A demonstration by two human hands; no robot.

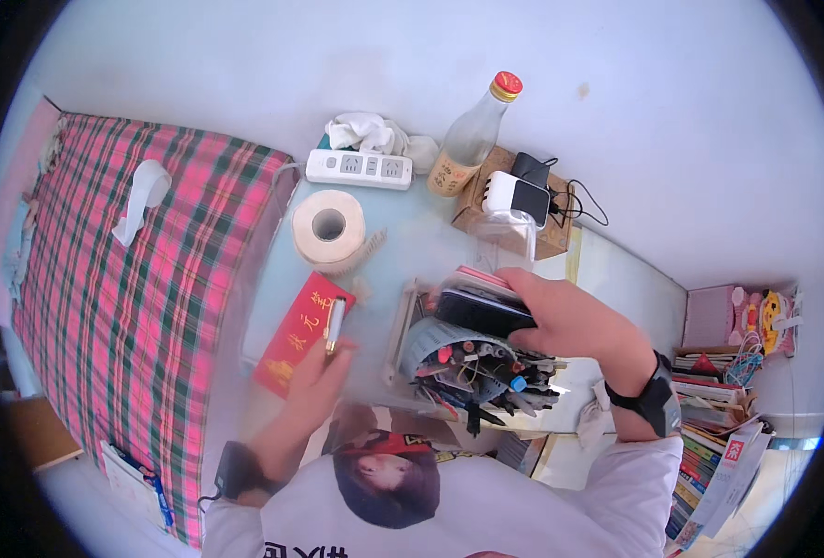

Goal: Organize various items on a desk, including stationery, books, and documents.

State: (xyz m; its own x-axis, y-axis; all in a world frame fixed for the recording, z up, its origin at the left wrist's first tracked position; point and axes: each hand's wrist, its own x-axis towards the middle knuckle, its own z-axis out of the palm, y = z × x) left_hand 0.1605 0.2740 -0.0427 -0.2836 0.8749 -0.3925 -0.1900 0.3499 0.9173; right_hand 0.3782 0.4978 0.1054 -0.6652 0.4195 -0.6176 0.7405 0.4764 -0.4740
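Observation:
My left hand [317, 373] pinches a white pen [338, 322] with gold trim near its lower end. Under the pen lies a red paper packet [307, 307] bearing gold writing, partly covered by my fingers. On the right, my right hand [572, 317] grips the end of a small stack of thin booklets, with a black-covered booklet [478, 314] at the front and pinkish edges behind. Just in front of the stack, a grey-blue pen holder [431, 345] is crammed with several pens and markers [499, 370]. A clear plastic organizer [401, 335] surrounds them.
A toilet paper roll [307, 230], a white power strip [359, 169] and a glass bottle [471, 139] stand behind. Small electronics [516, 199] with cables sit on a cardboard box [502, 240]. A plaid-covered bed [195, 230] borders the left; stacked books [705, 446] are right.

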